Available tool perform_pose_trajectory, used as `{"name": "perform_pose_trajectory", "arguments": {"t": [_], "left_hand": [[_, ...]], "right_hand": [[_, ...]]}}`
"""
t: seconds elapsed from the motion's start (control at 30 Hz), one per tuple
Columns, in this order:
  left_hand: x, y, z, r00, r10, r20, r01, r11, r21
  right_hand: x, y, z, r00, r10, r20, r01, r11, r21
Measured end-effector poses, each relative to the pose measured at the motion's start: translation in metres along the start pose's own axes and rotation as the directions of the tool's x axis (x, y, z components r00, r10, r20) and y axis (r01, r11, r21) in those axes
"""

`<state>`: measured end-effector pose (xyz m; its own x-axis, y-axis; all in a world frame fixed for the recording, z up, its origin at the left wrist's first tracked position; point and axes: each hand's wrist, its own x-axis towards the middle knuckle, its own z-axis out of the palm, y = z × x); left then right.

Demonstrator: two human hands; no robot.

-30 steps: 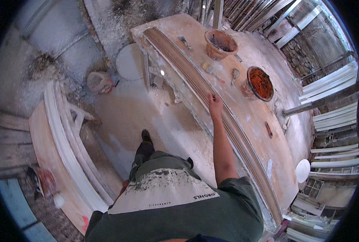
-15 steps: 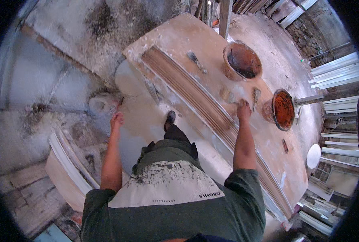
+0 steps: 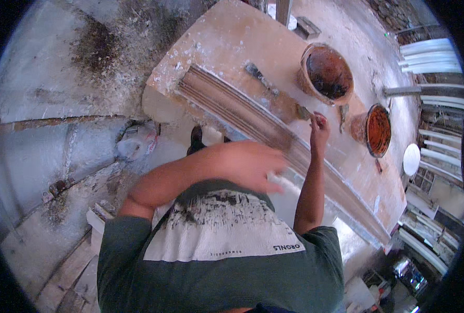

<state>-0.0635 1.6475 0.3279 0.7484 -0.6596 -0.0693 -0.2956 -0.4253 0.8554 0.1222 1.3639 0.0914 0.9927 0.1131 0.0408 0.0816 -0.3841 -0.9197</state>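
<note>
My left hand (image 3: 255, 164) is in front of my shirt, slightly blurred, its fingers apart and nothing in it. Over the table, my right hand (image 3: 319, 123) has its fingers curled, the fingertips beside a small yellowish-green lump (image 3: 302, 111). Whether they touch it, or what they hold, I cannot make out. A long ridged moulding (image 3: 242, 112) runs diagonally along the near side of the table (image 3: 221, 36). Beyond the lump stands a round basin (image 3: 326, 73) with dark residue. An orange-stained bucket (image 3: 378, 130) is to its right. Between them lies a brush-like tool (image 3: 343, 118).
Another brush-like tool (image 3: 262, 78) lies beyond the moulding. A small reddish tool (image 3: 378, 166) is near the orange-stained bucket. A clear plastic bag or container (image 3: 135, 142) sits on the left. White strips (image 3: 433, 55) are stacked at the far right. A post (image 3: 283, 11) rises behind the table.
My left hand has swung from the far left across to the front of my body. My right hand has shifted slightly toward the yellowish-green lump. The whole view has turned a little.
</note>
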Motion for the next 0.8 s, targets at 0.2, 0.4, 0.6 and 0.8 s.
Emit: {"name": "perform_pose_trajectory", "arguments": {"t": [0.2, 0.4, 0.6, 0.8], "left_hand": [[0.009, 0.129, -0.069, 0.768, 0.402, 0.499, -0.416, 0.905, -0.090], [-0.031, 0.139, -0.083, 0.670, 0.437, 0.600, -0.485, 0.870, -0.092], [-0.041, 0.133, -0.088, 0.586, 0.464, 0.664, -0.518, 0.845, -0.134], [-0.045, 0.131, -0.096, 0.570, 0.437, 0.695, -0.533, 0.841, -0.092]], "right_hand": [[-0.022, -0.039, 0.062, 0.992, -0.073, -0.101, 0.034, 0.937, -0.348], [-0.045, -0.093, 0.111, 0.991, -0.066, -0.119, 0.035, 0.969, -0.243], [-0.072, -0.088, 0.119, 0.954, -0.135, -0.268, 0.050, 0.951, -0.305], [-0.087, -0.106, 0.114, 0.953, -0.013, -0.304, -0.035, 0.988, -0.150]]}}
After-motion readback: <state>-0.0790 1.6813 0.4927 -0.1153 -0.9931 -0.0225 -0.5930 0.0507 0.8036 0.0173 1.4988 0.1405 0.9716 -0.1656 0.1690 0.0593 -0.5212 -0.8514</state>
